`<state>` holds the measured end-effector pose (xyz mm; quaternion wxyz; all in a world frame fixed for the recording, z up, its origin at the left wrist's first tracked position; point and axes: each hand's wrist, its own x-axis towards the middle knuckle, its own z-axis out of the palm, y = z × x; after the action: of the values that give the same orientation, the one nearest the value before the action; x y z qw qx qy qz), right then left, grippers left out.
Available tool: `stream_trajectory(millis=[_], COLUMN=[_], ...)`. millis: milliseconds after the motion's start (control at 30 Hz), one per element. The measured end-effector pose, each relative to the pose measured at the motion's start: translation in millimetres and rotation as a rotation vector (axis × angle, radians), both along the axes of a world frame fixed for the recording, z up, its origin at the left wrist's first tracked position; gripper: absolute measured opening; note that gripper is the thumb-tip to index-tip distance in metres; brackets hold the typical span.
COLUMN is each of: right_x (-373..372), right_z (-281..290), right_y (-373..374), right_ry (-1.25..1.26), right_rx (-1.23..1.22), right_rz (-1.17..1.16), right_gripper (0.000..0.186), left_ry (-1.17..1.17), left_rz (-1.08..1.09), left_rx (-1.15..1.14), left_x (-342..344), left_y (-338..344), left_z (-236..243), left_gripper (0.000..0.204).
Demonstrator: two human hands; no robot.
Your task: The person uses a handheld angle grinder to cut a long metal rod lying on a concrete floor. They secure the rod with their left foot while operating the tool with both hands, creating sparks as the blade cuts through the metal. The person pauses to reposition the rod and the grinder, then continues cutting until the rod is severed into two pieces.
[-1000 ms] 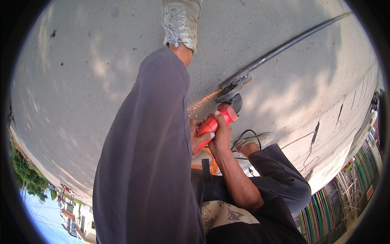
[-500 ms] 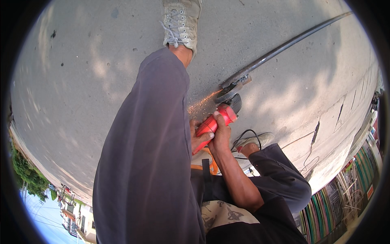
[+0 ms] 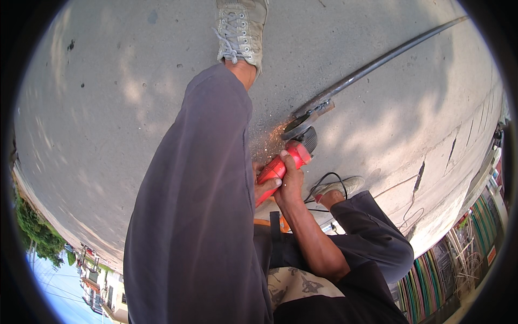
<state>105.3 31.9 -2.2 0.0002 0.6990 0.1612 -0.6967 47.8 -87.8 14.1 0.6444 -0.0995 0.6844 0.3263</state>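
My right hand (image 3: 291, 181) is closed round a red angle grinder (image 3: 297, 153). My left hand (image 3: 265, 186) also grips its body, thumb across it, the rest partly hidden by my raised left trouser leg (image 3: 189, 183). The grinder's disc and guard (image 3: 294, 128) are low at the end of a long dark metal bar (image 3: 377, 64) lying on the concrete, where a short dark piece (image 3: 324, 108) sits. I cannot make out exactly where the disc touches. Orange sparks and specks fly from there toward my left leg.
My left shoe (image 3: 240, 29) is beyond the sparks; my right shoe (image 3: 350, 185) is beside a looped black cable (image 3: 328, 174). Something orange (image 3: 263, 221) lies under my hands. Cracked pavement (image 3: 431, 151) leads to colourful slatted material (image 3: 415, 286) at right; trees and buildings show at left.
The grinder and both hands have shifted slightly left and toward me. The spray of sparks is shorter and more scattered than before.
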Motion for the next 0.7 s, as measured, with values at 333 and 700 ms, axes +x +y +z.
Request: stream_trajectory(millis=[333,700], right_x=[0.8,7.0], right_z=[-1.3,-6.4], right_y=[-4.4,1.3], right_ry=[0.0,-0.015], right_rx=[-0.024,0.007], right_rz=[-0.012,-0.004], right_gripper=[0.028,0.027], left_ry=[-0.279,0.11], left_rz=[0.121,-0.251], left_rx=[0.213,0.084], left_x=[2.0,23.7], left_y=[-7.8,-18.4], left_z=[-17.7,-47.8], left_gripper=[0.1,0.094])
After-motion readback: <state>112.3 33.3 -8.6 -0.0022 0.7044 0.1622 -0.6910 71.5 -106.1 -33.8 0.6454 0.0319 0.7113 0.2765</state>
